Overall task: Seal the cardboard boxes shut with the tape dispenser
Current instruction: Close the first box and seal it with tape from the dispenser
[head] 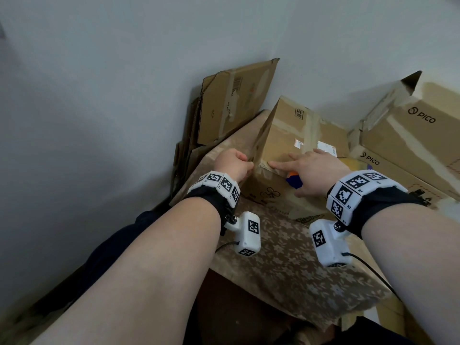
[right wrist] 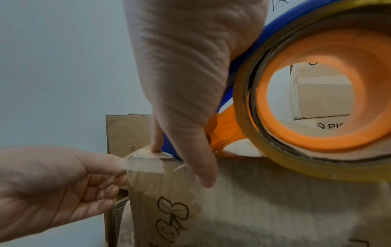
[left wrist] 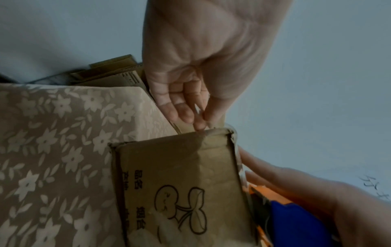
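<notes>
A brown cardboard box with a cherry drawing lies on the floral-cloth table. My left hand is at the box's near left corner and pinches the loose end of the clear tape between thumb and fingers. My right hand holds the blue and orange tape dispenser on the box top. Its index finger presses the tape down at the box edge, and its thumb hangs over the front face. The tape bends over the corner.
Two PICO-printed boxes are stacked at the right, close to the dispenser. Flattened cardboard sheets lean on the grey wall behind the table's left corner. The table's near edge drops off below my wrists.
</notes>
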{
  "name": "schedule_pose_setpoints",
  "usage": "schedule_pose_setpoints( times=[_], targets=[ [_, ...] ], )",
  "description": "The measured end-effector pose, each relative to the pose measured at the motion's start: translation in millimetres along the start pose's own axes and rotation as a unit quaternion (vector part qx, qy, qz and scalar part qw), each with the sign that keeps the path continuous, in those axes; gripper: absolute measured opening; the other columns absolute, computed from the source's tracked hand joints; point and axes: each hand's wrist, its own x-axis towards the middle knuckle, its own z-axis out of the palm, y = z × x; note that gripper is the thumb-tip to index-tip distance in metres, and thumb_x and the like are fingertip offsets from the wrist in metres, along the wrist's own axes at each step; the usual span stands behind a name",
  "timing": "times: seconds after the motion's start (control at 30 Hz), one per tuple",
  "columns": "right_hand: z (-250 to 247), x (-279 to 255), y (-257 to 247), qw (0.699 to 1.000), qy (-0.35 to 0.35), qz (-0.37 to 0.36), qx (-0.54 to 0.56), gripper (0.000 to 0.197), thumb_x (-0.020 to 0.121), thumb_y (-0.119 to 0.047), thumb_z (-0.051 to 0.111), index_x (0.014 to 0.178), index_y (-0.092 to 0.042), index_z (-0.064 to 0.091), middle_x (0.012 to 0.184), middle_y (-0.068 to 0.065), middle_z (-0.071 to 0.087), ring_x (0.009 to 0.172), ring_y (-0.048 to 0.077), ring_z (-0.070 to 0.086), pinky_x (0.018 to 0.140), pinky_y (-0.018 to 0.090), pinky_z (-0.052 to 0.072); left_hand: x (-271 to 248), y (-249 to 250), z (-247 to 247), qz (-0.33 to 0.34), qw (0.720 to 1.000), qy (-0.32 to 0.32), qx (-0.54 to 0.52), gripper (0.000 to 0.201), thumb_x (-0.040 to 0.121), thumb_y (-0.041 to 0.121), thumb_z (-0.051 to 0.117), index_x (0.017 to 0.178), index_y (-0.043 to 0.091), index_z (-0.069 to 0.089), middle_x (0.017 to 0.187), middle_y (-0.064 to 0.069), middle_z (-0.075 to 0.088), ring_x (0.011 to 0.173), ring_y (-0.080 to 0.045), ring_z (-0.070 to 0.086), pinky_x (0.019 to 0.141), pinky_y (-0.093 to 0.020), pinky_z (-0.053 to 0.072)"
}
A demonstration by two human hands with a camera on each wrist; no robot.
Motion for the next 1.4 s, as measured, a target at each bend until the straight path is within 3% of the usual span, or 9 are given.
schedule_pose_setpoints(
  times=[0.23, 0.37, 0.53, 0.67, 0.83, 1.03, 1.13, 1.27, 1.4],
  targets=[
    [0, 1, 0, 1.0, -0.003, 0.002, -0.001, 0.088, 0.087, -0.04, 0.064, 0.144, -0.057, -0.001, 0.158, 0.001, 0.024, 0.135, 0.023, 0.04, 0.117, 0.042, 0.019, -5, 10, -11, 0.052, 0.984, -0.019, 0.167, 0.033, 0.085, 0.027, 0.066, 0.116, 0.019, 0.061, 0.112, 0.001, 0.066, 0.104, -0.019, 0.062, 0.093, -0.029, 0.048],
    [1, 3, 1, 1.0, -0.002, 0.004, -0.006, 0.089, 0.087, -0.04, 0.064, 0.144, -0.057, -0.001, 0.157, 0.001, 0.026, 0.134, 0.023, 0.04, 0.116, 0.042, 0.022, -11, 20, -17, 0.074, 0.953, -0.049, 0.289, 0.026, 0.089, 0.019, 0.06, 0.114, 0.015, 0.063, 0.115, -0.005, 0.063, 0.114, -0.024, 0.056, 0.093, -0.03, 0.044],
    [2, 5, 4, 1.0, -0.004, 0.009, -0.009, 0.089, 0.087, -0.041, 0.063, 0.144, -0.057, -0.002, 0.159, 0.001, 0.022, 0.137, 0.024, 0.037, 0.116, 0.042, 0.021, -5, 24, -13, 0.031, 0.995, -0.083, 0.055, 0.035, 0.098, 0.029, 0.038, 0.099, 0.01, 0.067, 0.111, -0.012, 0.067, 0.104, -0.027, 0.061, 0.095, -0.035, 0.045],
    [2, 7, 5, 1.0, 0.002, 0.01, -0.007, 0.088, 0.087, -0.041, 0.064, 0.145, -0.056, -0.001, 0.154, 0.0, 0.029, 0.134, 0.024, 0.04, 0.114, 0.041, 0.025, -14, 29, -7, -0.038, 0.97, -0.221, -0.092, 0.061, 0.102, 0.045, 0.023, 0.145, 0.004, 0.034, 0.15, -0.006, 0.038, 0.139, -0.019, 0.034, 0.111, -0.031, 0.025],
    [4, 8, 8, 1.0, 0.006, 0.008, -0.004, 0.088, 0.087, -0.038, 0.063, 0.145, -0.056, 0.0, 0.153, 0.001, 0.032, 0.131, 0.023, 0.043, 0.112, 0.04, 0.027, -9, 14, 2, -0.072, 0.952, -0.289, -0.073, 0.076, 0.096, 0.062, 0.015, 0.153, 0.013, 0.01, 0.158, -0.002, 0.018, 0.146, -0.018, 0.015, 0.119, -0.039, 0.012],
    [2, 6, 10, 1.0, 0.009, 0.006, 0.0, 0.087, 0.087, -0.038, 0.064, 0.146, -0.055, 0.002, 0.154, 0.002, 0.032, 0.13, 0.025, 0.045, 0.11, 0.041, 0.032, -12, 31, 4, -0.03, 0.953, -0.294, 0.07, 0.089, 0.081, 0.066, 0.047, 0.152, 0.019, 0.022, 0.157, -0.005, 0.021, 0.144, -0.023, 0.021, 0.119, -0.044, 0.014],
    [3, 6, 12, 1.0, 0.016, 0.008, 0.001, 0.087, 0.086, -0.038, 0.067, 0.147, -0.052, 0.007, 0.155, 0.003, 0.029, 0.13, 0.026, 0.045, 0.111, 0.042, 0.031, -22, 47, 5, 0.109, 0.904, -0.247, 0.331, 0.092, 0.088, 0.028, 0.062, 0.153, 0.015, -0.003, 0.16, -0.003, -0.011, 0.147, -0.024, -0.003, 0.119, -0.042, 0.013],
    [6, 1, 18, 0.999, 0.032, 0.019, 0.005, 0.08, 0.083, -0.045, 0.068, 0.148, -0.043, 0.022, 0.151, 0.002, 0.036, 0.132, 0.025, 0.042, 0.117, 0.047, 0.021, -32, 53, 20, 0.219, 0.788, -0.232, 0.527, 0.083, 0.087, 0.009, 0.06, 0.153, 0.014, 0.01, 0.16, 0.0, 0.005, 0.147, -0.024, -0.001, 0.117, -0.038, 0.023],
    [16, -11, 32, 0.992, 0.11, 0.056, 0.02, 0.074, 0.073, -0.064, 0.066, 0.138, -0.036, 0.043, 0.138, -0.005, 0.052, 0.129, 0.025, 0.041, 0.115, 0.049, 0.017, -28, 53, 27, 0.248, 0.765, -0.149, 0.576, 0.062, 0.09, -0.005, 0.048, 0.146, 0.018, 0.033, 0.156, 0.004, 0.023, 0.147, -0.021, 0.012, 0.11, -0.046, 0.035]
  ],
)
